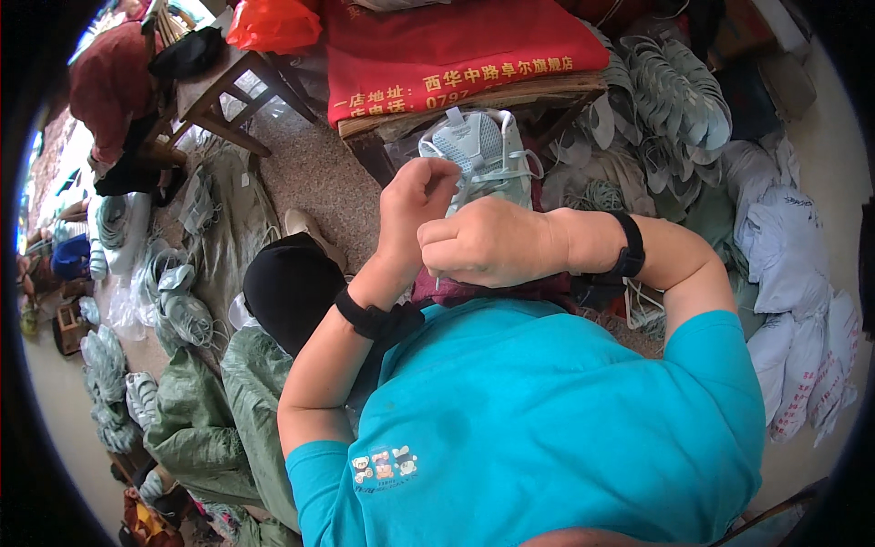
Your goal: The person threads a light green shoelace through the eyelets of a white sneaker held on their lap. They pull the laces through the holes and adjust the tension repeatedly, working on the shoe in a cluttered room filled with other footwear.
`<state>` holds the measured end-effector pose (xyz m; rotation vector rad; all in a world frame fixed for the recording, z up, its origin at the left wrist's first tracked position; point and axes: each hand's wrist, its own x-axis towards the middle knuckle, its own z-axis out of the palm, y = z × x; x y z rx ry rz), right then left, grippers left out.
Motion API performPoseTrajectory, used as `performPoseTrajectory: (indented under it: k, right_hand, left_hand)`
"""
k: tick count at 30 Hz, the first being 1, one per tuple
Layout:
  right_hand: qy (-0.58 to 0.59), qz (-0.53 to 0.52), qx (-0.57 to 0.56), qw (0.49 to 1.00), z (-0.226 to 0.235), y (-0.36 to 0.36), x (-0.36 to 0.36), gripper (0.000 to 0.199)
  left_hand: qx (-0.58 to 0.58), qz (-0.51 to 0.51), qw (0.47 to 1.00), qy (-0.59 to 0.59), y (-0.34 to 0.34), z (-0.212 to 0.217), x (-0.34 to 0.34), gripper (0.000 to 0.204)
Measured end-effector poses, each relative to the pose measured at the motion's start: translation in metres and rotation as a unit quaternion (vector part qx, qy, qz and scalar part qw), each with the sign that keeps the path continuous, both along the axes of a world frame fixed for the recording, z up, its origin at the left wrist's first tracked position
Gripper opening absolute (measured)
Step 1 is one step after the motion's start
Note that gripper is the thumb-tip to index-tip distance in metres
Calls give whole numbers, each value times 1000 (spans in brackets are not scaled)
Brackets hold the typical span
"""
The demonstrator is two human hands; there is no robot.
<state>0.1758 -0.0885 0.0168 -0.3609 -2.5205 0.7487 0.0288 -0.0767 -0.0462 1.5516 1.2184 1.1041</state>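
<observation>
Head cam, looking straight down: the pale blue mesh sneaker upper (481,157) sits just past my knuckles, propped against the near edge of the wooden bench (547,91) with the red cloth (437,46) over it. My left hand (415,205) is curled into a loose fist at its left side, and my right hand (497,242) is closed tight, pinching what looks like a lace end or thread, too thin to tell for sure. I'd guess this thing weighs next to nothing, soft and floppy mesh, so I'd hold it by the stiffer eyelet strip or the rim, not the mesh. Not slippery, not fragile, though the laces could snag. As for containers: white sacks (802,356) piled on the right, stuffed full, contents hidden. Green sacks (210,410) on the left lie mostly slack. Loose stacks of grey-green uppers (679,91) sit far right and scattered left, not in anything.
</observation>
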Motion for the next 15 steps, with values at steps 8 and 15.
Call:
performPoseTrajectory:
  k: [8,15]
  right_hand:
    - [25,10,-32,999,-4,-5,11,14]
    - [36,29,-37,998,-17,-3,17,17]
  left_hand:
    - [215,46,927,305,11,1,9,12]
    - [89,6,987,131,18,-1,19,7]
